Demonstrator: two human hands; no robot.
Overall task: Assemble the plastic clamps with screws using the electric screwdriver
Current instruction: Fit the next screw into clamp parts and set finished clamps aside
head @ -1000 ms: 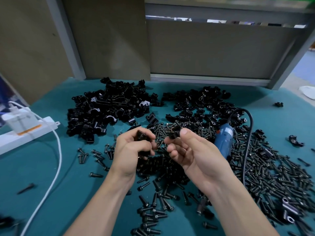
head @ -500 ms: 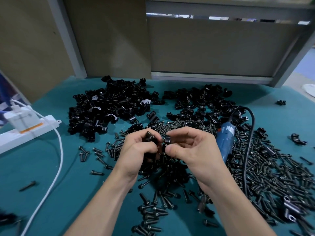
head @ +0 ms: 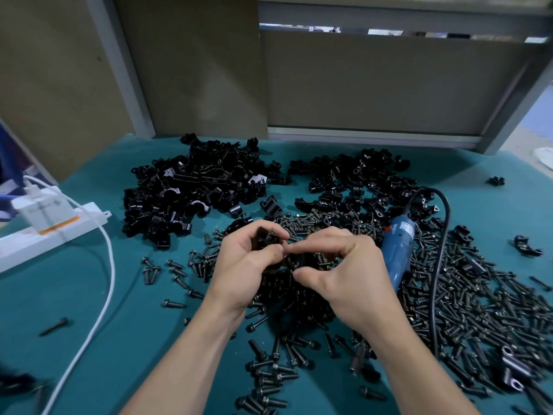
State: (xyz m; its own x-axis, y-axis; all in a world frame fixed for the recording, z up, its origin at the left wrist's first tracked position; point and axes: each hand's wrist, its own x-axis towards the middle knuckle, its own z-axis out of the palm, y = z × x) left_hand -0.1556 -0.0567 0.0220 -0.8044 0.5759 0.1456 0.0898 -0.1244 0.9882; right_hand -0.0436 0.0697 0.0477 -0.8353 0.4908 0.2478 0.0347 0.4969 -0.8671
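My left hand (head: pixel 245 265) grips a black plastic clamp half (head: pixel 264 238) at the middle of the table. Close against it, my right hand (head: pixel 344 271) pinches a second black clamp piece (head: pixel 296 260) between thumb and fingers. The two pieces touch between my fingertips. The blue electric screwdriver (head: pixel 399 251) lies on the table just right of my right hand, its black cable (head: pixel 443 265) curving off it. Black screws (head: pixel 466 298) cover the cloth under and right of my hands. Piles of black clamp parts (head: pixel 191 193) lie behind.
A white power strip (head: pixel 51 232) with a plugged adapter sits at the left, its white cord (head: pixel 110 283) trailing toward me. A second pile of clamp parts (head: pixel 359 181) lies at the back right. Brown panels and a grey frame wall the table's far edge.
My hands came together from slightly apart. The right hand turned palm down and brought its clamp piece against the one in my left hand.
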